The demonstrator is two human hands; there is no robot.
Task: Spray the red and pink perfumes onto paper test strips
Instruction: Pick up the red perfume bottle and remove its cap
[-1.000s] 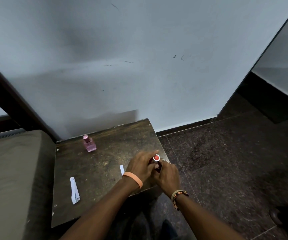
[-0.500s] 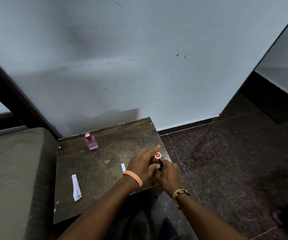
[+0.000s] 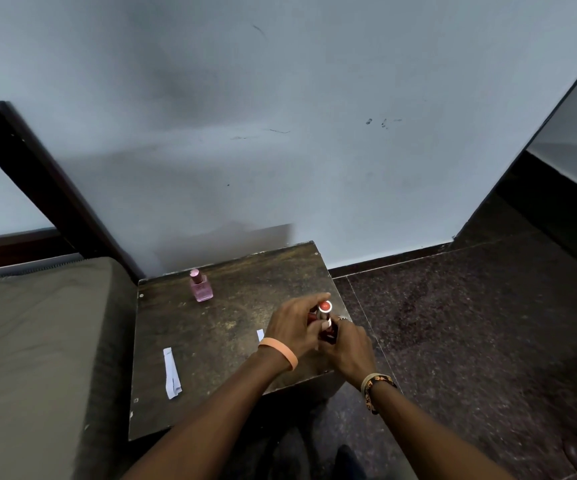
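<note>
- Both hands meet over the right front part of the dark, worn tabletop [image 3: 217,334], closed together around the red perfume bottle [image 3: 325,318].
- The left hand [image 3: 294,327] wraps the bottle from the left, its fingers curled over the far side and its thumb lying across the front just under the cap; a peach wristband [image 3: 280,351] sits on that wrist.
- The right hand [image 3: 347,348] grips the bottle's lower part from the right and below; a patterned woven bracelet [image 3: 375,389] circles that wrist.
- Only the bottle's round red-topped cap with its silver collar and a sliver of dark red body show between the fingers; whether its base touches the tabletop cannot be told.
- The pink perfume bottle [image 3: 201,286] stands upright near the back left of the tabletop, cap on, well apart from the hands.
- One white paper strip [image 3: 171,373] lies flat toward the front left of the tabletop, its near end folded or curled.
- A second paper strip [image 3: 260,335] shows only as a small white end just beside the left wrist; the rest is hidden by the hand.
- A grey-green mattress [image 3: 37,341] borders the tabletop on the left.
- A pale scuffed wall [image 3: 280,133] rises behind, and dark speckled floor [image 3: 470,323] lies to the right.
</note>
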